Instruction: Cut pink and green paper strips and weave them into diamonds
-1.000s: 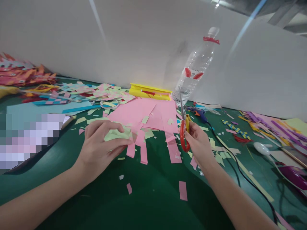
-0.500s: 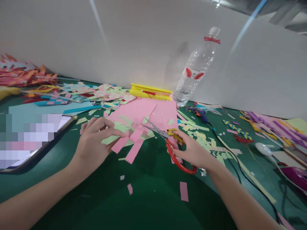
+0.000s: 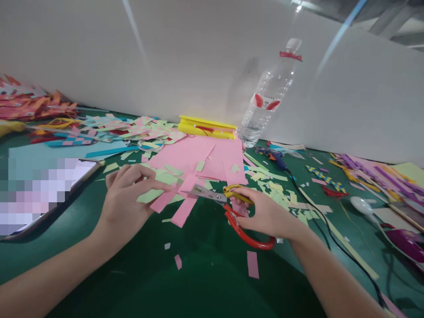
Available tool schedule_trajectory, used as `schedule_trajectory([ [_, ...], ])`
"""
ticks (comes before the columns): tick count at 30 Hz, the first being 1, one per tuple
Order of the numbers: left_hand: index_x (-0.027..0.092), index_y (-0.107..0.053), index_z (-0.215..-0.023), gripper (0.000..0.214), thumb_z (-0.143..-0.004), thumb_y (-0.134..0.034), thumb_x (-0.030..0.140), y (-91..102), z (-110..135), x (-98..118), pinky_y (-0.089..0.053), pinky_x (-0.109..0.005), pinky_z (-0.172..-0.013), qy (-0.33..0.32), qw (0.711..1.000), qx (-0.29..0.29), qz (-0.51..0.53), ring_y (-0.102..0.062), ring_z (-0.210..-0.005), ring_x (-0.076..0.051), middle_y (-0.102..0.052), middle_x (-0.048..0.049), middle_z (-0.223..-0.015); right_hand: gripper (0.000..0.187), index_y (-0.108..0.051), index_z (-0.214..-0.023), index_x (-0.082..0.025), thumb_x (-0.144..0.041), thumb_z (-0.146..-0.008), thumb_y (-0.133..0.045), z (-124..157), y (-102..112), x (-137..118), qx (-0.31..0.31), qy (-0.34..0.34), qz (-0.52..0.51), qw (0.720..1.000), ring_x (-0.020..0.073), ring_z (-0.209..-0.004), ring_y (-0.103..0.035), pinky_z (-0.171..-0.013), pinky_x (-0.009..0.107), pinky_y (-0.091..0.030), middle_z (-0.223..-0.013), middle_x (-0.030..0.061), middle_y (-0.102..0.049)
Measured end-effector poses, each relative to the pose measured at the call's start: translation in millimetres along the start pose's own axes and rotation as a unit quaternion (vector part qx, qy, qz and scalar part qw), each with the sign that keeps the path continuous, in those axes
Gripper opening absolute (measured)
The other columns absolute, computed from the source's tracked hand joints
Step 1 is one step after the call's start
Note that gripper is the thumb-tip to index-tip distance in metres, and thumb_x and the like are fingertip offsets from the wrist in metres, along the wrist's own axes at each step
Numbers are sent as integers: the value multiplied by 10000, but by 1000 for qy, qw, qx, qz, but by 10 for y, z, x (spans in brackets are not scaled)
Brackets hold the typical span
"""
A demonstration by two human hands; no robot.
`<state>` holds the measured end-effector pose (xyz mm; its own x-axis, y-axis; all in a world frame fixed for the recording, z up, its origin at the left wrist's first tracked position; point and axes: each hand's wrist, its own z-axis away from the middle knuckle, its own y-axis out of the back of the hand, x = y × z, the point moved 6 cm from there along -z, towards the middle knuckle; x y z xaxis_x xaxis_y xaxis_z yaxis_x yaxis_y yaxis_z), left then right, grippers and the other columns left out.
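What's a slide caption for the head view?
Left hand holds pink paper strips on a green table; right hand points red-handled scissors at them.

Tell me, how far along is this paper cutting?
Done: cut scraps litter the table, and pink strips lie at the near edge of the sheet. In hand: the left hand pinches the strips while the right hand holds scissors, blades pointing at them. Left: much of the sheet behind looks uncut.
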<state>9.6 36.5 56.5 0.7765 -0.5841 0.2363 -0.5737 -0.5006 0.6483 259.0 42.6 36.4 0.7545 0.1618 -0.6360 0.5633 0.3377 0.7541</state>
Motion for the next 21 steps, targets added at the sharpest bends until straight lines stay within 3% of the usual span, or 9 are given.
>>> schedule_trajectory([
  [3,299,-664,-746,192,-800,-513,193,-2,-2,-7,-265,-366,-643,23,1000,2,20,-484,-707,-226,-502,-26,-745,499,-551,-1195,-205,-325,-714,-609,3,-41,-14,-15,3,7,1000,219,-812,-630,-631,320,-505,-1023,86,-650],
  [7,293,-663,-771,127,-825,-561,240,-15,0,7,-272,-348,-678,5,1000,10,28,-496,-730,-192,-496,-3,-769,376,-621,-1102,-212,-309,-741,-578,-21,-60,-11,-1,23,8,1000,219,-827,-629,-631,317,-506,-1057,86,-646],
  [12,266,-618,-878,110,-823,-574,181,-10,5,33,-312,-325,-697,-12,1000,18,19,-494,-792,-177,-468,2,-829,368,-634,-1096,-204,-284,-740,-583,-58,-27,59,34,22,-9,999,227,-797,-634,-642,348,-521,-1013,88,-667],
  [16,231,-517,-892,191,-762,-616,131,70,13,22,-356,-286,-643,29,994,63,85,-445,-705,-147,-437,16,-779,383,-613,-1126,-200,-252,-748,-575,-68,30,70,76,39,-32,996,225,-821,-638,-669,350,-524,-1029,86,-668],
  [18,226,-470,-823,180,-759,-593,112,38,28,-50,-366,-266,-596,94,973,52,203,-435,-643,-128,-423,29,-737,395,-590,-1151,-212,-241,-758,-564,-62,58,48,100,53,-39,993,217,-840,-637,-678,336,-524,-1056,80,-662],
  [19,224,-468,-805,148,-775,-571,122,-20,40,-95,-376,-257,-576,140,949,28,280,-445,-623,-121,-430,30,-732,396,-583,-1155,-219,-238,-760,-562,-57,72,32,113,61,-37,991,214,-848,-635,-680,330,-524,-1080,77,-654],
  [21,210,-520,-797,36,-828,-530,193,-198,83,-161,-421,-252,-565,243,868,-43,430,-485,-608,-118,-465,19,-733,378,-588,-1132,-228,-229,-755,-563,-46,97,-8,141,79,-26,986,211,-866,-631,-687,320,-523,-1141,76,-629],
])
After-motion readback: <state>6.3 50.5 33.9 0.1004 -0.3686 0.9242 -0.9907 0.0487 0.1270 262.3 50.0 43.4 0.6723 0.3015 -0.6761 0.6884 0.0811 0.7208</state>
